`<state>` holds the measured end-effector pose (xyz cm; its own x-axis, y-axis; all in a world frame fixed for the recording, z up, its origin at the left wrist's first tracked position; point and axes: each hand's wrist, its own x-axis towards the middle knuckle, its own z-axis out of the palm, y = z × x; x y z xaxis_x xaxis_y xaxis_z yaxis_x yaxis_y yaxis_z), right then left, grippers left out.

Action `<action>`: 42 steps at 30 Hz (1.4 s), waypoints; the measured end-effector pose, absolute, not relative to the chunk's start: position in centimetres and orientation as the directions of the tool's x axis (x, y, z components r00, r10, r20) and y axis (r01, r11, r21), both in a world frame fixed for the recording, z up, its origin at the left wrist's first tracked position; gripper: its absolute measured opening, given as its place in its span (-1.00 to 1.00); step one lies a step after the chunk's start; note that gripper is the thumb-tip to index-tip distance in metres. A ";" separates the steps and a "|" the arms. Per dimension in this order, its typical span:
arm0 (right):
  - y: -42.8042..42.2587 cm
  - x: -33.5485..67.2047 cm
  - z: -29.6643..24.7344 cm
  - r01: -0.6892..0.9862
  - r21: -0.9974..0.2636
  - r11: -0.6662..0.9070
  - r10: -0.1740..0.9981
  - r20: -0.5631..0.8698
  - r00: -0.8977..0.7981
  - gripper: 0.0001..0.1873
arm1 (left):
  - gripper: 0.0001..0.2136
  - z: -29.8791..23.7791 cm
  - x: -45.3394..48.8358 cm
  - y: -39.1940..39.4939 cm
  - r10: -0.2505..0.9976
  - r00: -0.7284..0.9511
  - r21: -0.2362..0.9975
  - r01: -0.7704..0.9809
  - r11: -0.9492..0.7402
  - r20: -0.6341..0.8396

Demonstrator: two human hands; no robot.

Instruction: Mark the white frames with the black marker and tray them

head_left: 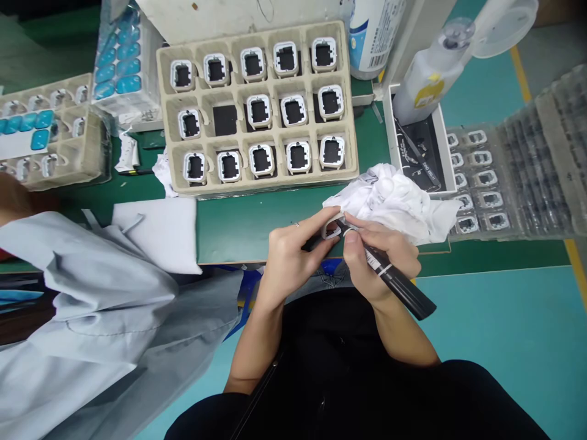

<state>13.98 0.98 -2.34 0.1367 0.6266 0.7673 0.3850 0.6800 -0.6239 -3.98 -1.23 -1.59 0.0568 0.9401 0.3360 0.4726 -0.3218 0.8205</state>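
Observation:
My left hand [293,256] is closed on a small white square frame part [331,227] at the near edge of the green table. My right hand [380,256] grips a black pen-like tool [398,284], its tip resting on that part. A crumpled white cloth [398,201] lies just behind my right hand. Farther back stands a beige pulp tray [348,91] with rows of the same white frame parts; one compartment [225,120] holds only a black square.
A clear blister tray [518,177] of similar parts lies at the right. A white box [438,146] with tools and a white bottle [431,73] stand behind the cloth. More trays with blue parts [46,134] sit at left. A person's grey sleeve [92,305] fills the lower left.

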 end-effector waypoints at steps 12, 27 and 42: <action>0.1 14.6 -3.5 0.189 -0.753 0.630 0.730 0.657 0.188 -0.86 | -0.45 -1.6 -4.2 -0.6 0.936 0.087 0.886 0.304 -0.350 0.340; 0.7 14.9 -4.6 0.086 -0.756 0.648 0.682 0.627 0.375 -0.77 | -0.42 1.9 -13.2 5.0 0.816 -0.054 0.533 0.781 -0.325 0.576; 0.8 14.8 -4.5 0.163 -0.710 0.685 0.653 0.698 0.294 -0.83 | -0.60 4.0 -17.6 16.6 0.891 0.141 0.254 0.929 -0.270 0.432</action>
<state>14.80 0.78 -4.52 0.2939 0.6532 0.6978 0.1629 0.6851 -0.7100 -17.57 16.64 3.99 0.1410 0.8908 0.4320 0.9286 -0.2702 0.2541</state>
